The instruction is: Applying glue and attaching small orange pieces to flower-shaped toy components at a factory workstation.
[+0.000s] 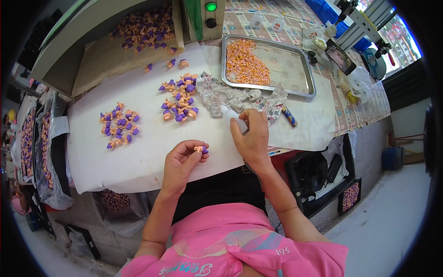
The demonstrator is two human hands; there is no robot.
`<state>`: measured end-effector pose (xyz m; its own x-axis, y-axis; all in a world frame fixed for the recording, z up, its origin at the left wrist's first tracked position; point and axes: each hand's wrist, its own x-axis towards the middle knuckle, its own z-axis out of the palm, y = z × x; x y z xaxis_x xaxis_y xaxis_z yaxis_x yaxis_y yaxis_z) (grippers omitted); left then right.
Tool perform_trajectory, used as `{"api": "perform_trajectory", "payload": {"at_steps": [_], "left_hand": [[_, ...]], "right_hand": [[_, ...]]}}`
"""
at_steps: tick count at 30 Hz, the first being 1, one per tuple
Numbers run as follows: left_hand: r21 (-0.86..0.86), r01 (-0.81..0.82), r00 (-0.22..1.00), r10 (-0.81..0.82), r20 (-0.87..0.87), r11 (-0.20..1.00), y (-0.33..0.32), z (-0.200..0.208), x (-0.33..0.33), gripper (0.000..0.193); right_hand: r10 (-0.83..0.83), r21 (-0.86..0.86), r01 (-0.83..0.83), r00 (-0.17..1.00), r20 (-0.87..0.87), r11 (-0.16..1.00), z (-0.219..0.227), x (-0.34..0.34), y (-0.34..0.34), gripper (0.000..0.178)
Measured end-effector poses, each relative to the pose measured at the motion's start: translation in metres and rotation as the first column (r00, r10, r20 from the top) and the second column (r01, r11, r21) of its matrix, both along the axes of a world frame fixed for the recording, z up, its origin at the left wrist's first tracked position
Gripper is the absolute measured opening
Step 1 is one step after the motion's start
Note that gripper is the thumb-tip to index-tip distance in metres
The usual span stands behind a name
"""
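Currently, the left hand [181,162] is curled, thumb and fingertips pinching a small peach-and-purple plastic figure part [201,149] above the near edge of the white paper sheet [147,164]. To its right, the right hand [256,134] is partly closed, thumb and fingers around a small white plastic bottle [228,114], whose narrow tip points away from the person.

Just beyond the bottle, a crumpled patterned cloth [214,94] lies on the sheet, with a dark cylindrical tube [290,117] near its right end. Similar peach-and-purple parts form a left cluster [121,122] and a middle cluster [179,102], well apart from each other. Farther back, a metal tray [312,87] carries small orange-and-pink pieces [247,62] on its left side. Left of the tray, more peach-and-purple parts are heaped on brown paper [99,60] inside a hooded machine [76,37] with a lit green button [211,7].
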<state>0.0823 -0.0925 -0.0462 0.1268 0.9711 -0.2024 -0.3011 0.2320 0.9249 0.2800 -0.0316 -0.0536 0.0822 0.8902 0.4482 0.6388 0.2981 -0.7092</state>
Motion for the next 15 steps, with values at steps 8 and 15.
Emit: {"api": "perform_trajectory", "payload": {"at_steps": [8, 15], "left_hand": [[0.005, 0.006, 1.0, -0.006, 0.002, 1.0, -0.005, 0.004, 0.001, 0.02], [0.006, 0.001, 1.0, -0.001, 0.0, 1.0, -0.011, 0.012, 0.002, 0.021]], "right_hand": [[0.011, 0.181, -0.044, 0.983, 0.181, 0.982, 0.021, 0.026, 0.051, 0.013], [0.01, 0.046, -0.029, 0.93, 0.368, 0.999, 0.021, 0.021, 0.127, 0.009]]}}
